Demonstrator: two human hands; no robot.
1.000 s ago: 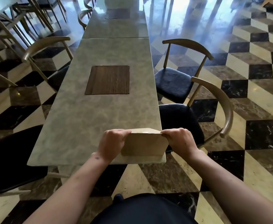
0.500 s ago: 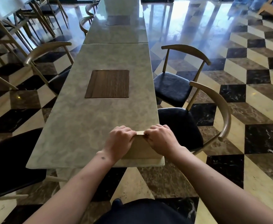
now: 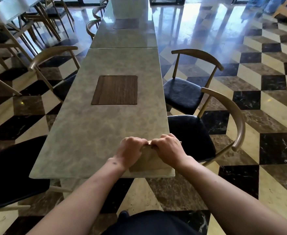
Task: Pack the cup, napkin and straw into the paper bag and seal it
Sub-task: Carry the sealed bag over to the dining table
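Observation:
A brown paper bag [image 3: 147,161] stands at the near right corner of the grey marble table [image 3: 95,133]. My left hand [image 3: 131,150] and my right hand [image 3: 169,149] sit side by side on the bag's folded top edge, fingers curled over it and pinching the fold near its middle. The hands hide most of the top of the bag. Cup, napkin and straw are not visible.
A dark wooden mat [image 3: 115,89] is set into the table's middle. Two black-seated wooden chairs [image 3: 190,131] stand close to the table's right side, others on the left [image 3: 15,170]. More tables and chairs stretch away behind. The floor is polished checkered stone.
Both hands have slid inward along the bag's top from its outer corners until they nearly touch at the middle. The top has been pressed flatter and lower.

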